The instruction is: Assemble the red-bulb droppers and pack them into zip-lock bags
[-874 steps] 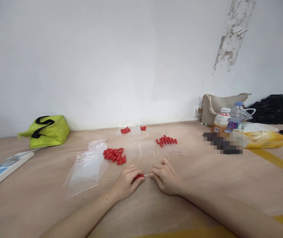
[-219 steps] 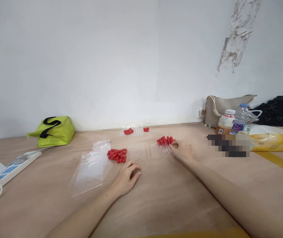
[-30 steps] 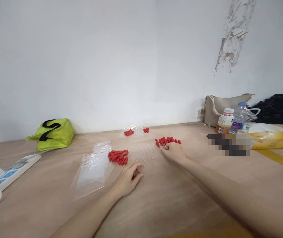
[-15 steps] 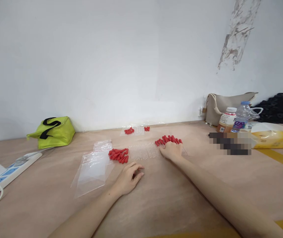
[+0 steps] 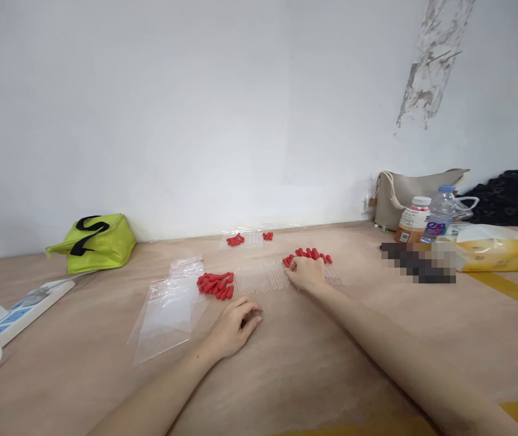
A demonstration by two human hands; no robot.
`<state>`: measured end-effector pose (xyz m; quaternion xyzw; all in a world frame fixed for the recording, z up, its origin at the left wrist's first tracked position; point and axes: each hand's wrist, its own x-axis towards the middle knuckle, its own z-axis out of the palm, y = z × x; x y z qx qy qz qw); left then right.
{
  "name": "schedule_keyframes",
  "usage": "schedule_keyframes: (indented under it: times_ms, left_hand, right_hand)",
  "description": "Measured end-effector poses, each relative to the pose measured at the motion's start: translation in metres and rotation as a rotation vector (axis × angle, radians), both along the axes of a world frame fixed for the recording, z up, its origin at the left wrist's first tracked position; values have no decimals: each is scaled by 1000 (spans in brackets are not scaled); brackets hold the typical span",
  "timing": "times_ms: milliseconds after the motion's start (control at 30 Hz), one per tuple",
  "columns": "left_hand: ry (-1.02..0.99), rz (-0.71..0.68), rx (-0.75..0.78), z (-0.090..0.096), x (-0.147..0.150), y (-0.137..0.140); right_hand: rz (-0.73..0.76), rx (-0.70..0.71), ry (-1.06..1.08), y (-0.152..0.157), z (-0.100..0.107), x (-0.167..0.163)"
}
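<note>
My right hand rests at the left end of a row of glass droppers with red rubber bulbs, its fingers bent down and closed. What the fingertips grip, if anything, is hidden. To its left, clear glass tubes without bulbs lie side by side. Loose red rubber bulbs are heaped at the tubes' left end. My left hand lies on the table just in front of that heap, fingers loosely curled, thumb apart, holding nothing.
Clear plastic bags lie left of the bulbs. Behind is another bag with red bulbs and tubes, by the wall. A power strip and a lime-green bag are at left; bottles and a yellow tissue pack at right.
My right hand has shifted slightly left along the row of droppers, and its fingers look more drawn in. My left hand stays in place.
</note>
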<state>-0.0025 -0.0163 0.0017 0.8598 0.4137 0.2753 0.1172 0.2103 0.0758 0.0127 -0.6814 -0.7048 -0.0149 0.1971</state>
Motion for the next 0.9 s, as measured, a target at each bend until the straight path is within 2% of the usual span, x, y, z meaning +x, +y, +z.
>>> schedule_keyframes:
  times_ms: [267,433,500,567,633,733,833,900]
  left_hand:
    - [-2,7,-10,1,1,0]
    - [10,4,-6,2,2,-2]
    - [15,-3,22,1,2,-3]
    - [2,32,112,1,2,-2]
    - [-34,151,262,3,-3,1]
    - [-58,443,410,13,-19,13]
    - [80,699,303,32,-42,30]
    - [246,757,133,47,-53,43]
  right_hand:
    - [-73,-128,-62,19,5,-19]
    - [-47,-195,-111,25,6,-27]
    - [-20,-195,-126,22,8,-28]
    - [19,-165,-136,14,11,-25]
    - [89,-118,-149,0,14,-16]
    - [259,-69,-175,-28,16,2]
    - [524,0,-254,-54,12,20]
    - [671,63,-309,-67,8,28]
